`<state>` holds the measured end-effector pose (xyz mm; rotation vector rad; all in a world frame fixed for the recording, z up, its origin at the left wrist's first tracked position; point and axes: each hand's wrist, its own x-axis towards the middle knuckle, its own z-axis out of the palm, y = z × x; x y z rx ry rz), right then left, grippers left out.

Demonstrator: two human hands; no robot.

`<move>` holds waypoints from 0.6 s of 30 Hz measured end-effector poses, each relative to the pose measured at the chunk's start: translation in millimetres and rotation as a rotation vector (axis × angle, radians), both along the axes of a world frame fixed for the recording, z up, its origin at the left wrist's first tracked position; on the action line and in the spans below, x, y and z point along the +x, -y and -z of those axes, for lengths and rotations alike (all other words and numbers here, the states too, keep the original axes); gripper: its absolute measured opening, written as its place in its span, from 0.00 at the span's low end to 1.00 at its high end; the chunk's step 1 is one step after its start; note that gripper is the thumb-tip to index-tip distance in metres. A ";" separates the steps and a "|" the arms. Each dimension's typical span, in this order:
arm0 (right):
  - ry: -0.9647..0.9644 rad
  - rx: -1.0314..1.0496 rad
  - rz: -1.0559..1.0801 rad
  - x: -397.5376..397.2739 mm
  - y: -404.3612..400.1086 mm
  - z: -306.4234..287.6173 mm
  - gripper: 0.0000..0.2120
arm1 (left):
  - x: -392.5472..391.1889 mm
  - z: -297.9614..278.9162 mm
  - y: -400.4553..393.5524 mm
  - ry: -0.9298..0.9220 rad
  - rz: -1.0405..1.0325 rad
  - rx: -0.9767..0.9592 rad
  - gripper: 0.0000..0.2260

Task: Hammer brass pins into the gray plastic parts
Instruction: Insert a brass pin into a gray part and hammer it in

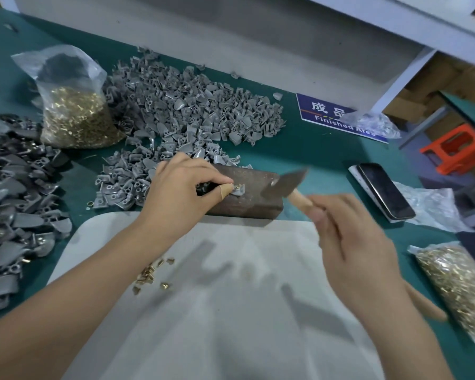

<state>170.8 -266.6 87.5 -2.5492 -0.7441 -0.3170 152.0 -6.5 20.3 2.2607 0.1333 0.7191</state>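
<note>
On the green counter (313, 149) a dark, rust-brown metal block (247, 193) serves as the landmark. The left hand (181, 187) rests over the block's left end, its grip pinched with thumb and forefinger on a brass pin (237, 185) standing in a small gray plastic part (237, 191) that lies on the block's top face; a bandage wraps one fingertip. Just right of the block, the right hand (348, 237) has its grip clenched around the wooden handle of a hammer (285, 185), whose blurred dark head hangs over the block's right end, close to the pin but apart from it. Behind the block spreads a large heap of loose gray parts (192, 105), and further left of it lies a second, darker heap (14, 209). Behind and left of the block stands a clear bag of brass pins (74, 116). In front of the block a pale cloth (231, 311) carries a few loose brass pins (151, 272). To the block's right lie a phone (385, 190), another bag of pins (461, 283), and a blue sign (324, 111) reading "Finished Area".
</note>
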 end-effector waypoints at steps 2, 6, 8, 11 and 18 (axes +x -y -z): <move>-0.218 0.195 -0.015 19.3 -9.7 -6.1 0.09 | -0.1 -0.5 0.4 -0.002 -0.002 -0.008 0.06; -0.398 0.271 -0.033 43.7 -36.1 -11.1 0.06 | -0.7 -1.0 0.9 0.008 -0.001 -0.010 0.08; -0.289 0.188 -0.021 48.6 -43.8 -5.7 0.05 | 0.0 -2.2 0.9 0.008 -0.002 0.006 0.07; -0.155 0.097 0.033 45.5 -47.4 2.1 0.07 | 0.2 -2.7 -0.1 0.000 -0.016 0.044 0.07; 0.020 0.138 0.080 30.3 -44.6 3.7 0.17 | -0.4 -2.2 -1.1 0.003 -0.019 0.072 0.07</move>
